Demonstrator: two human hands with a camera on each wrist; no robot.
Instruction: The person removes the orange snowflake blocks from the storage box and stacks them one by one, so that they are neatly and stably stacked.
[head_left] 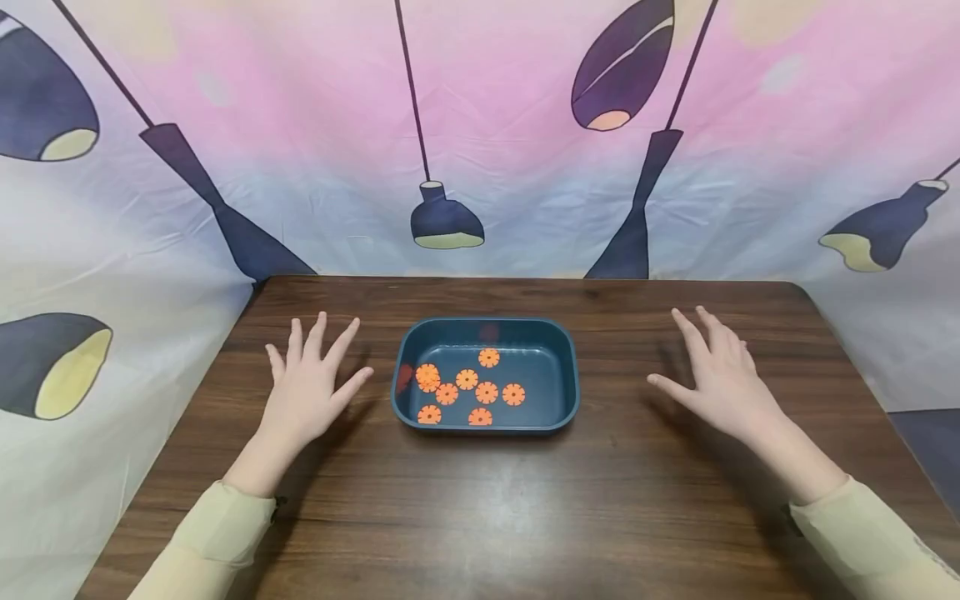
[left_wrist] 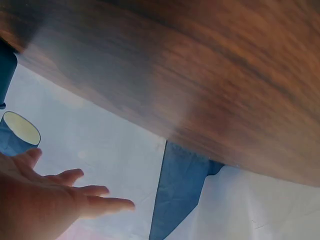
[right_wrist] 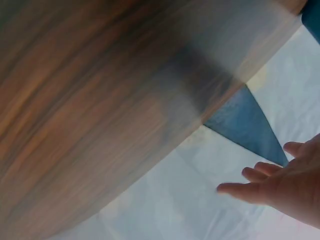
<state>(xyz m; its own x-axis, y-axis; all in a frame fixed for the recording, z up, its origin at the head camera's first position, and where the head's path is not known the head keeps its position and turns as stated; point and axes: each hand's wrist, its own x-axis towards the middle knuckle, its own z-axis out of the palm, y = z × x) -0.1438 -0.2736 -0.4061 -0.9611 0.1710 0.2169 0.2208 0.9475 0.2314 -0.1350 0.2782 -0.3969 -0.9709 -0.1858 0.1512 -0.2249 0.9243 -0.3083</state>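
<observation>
A dark blue rectangular tray with raised walls [head_left: 551, 421] stands on the table. Several orange notched discs, like small flower-shaped plastic pieces [head_left: 513, 394], lie in it, mostly toward its left half; two overlap near the left wall. To the left of the tray is my left hand [head_left: 306, 396], fingers spread, holding nothing. On the other side my right hand [head_left: 720, 379] is held out over the table with straight fingers and thumb apart, also holding nothing. Both wrist views show the left hand [left_wrist: 55, 200] and the right hand [right_wrist: 280, 185] with fingers extended.
The brown wood-grain table [head_left: 480, 517] reaches back to a hanging cloth [head_left: 510, 125] printed with dark lamps on pink, blue and white. A dark patch [head_left: 926, 446] shows beyond the table's right edge.
</observation>
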